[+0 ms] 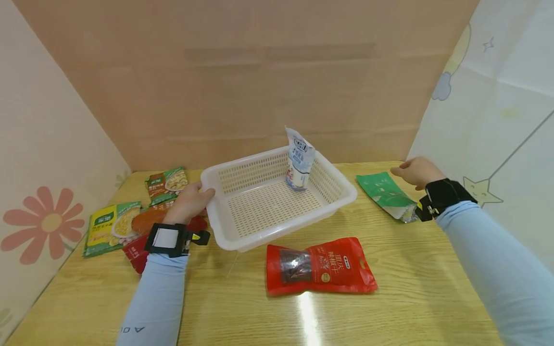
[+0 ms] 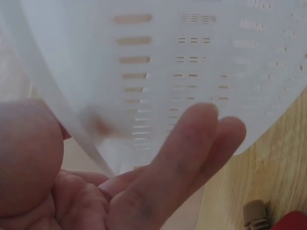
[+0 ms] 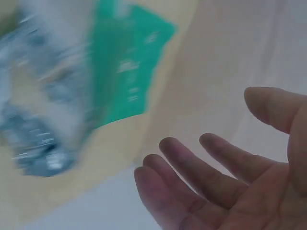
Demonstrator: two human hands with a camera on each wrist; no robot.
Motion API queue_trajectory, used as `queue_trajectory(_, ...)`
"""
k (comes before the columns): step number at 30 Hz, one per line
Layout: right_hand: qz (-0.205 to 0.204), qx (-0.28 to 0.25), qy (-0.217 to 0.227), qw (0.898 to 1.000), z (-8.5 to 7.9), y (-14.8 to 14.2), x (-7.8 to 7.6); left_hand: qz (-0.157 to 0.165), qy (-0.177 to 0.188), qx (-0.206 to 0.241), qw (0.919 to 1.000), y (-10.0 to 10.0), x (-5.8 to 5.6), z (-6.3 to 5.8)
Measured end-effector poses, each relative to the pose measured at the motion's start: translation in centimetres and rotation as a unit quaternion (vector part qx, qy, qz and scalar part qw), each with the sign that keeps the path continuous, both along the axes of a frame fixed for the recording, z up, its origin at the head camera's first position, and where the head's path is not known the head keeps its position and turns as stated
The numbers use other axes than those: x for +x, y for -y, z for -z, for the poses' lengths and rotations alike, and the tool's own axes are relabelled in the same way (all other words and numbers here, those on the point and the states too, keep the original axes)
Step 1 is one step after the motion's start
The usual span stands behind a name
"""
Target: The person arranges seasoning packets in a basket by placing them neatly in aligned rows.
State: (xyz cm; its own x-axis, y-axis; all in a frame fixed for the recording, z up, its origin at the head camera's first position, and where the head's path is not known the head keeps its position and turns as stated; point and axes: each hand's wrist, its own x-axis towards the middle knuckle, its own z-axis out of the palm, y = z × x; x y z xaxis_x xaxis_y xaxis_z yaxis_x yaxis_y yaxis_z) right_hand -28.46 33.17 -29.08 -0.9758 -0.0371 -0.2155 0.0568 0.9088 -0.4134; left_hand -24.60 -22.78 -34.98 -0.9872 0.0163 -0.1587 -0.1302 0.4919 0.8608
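"What are the hands doing?"

"The left hand grips the left rim of the white slotted plastic basket, thumb over the edge, fingers against the outer wall. The right hand holds nothing; its fingers are loosely spread, with the thumb well apart."

"And the green packet with the crumpled silver foil end?"

"To the right of the basket, just beside the right hand, over the worktop. The right wrist view shows a gap between it and the fingertips. It's blurred there, so I can't tell whether it lies quite flat."

"Where's the weak spot?"

"The basket, I'd say. It looks tipped, and I see only one hand on it. If that grip slips or twists, the end could drop. I can't make out whether the far side is supported."

"What about the blue-and-white pouch inside?"

"It stands near the back right corner, leaning a little, its top above the rim. A sharp jolt could topple it, maybe over the wall."

"Anything else?"

"The red packet with the clear window lies in front of the basket. Pulling the basket nearer while low could snag or shove it."
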Motion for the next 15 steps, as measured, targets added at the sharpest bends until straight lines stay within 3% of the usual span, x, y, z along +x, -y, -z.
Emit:
queue_trajectory(7,-0.022,0.061,0.067,0.996,3.7,-3.1,0.7,0.003,-0.001,0.006,1.0000,0.0,0.1,-0.1)
queue_trajectory(15,-0.001,0.028,0.126,0.992,6.5,-3.9,0.5,0.005,0.004,0.006,1.0000,0.0,0.2,0.0)
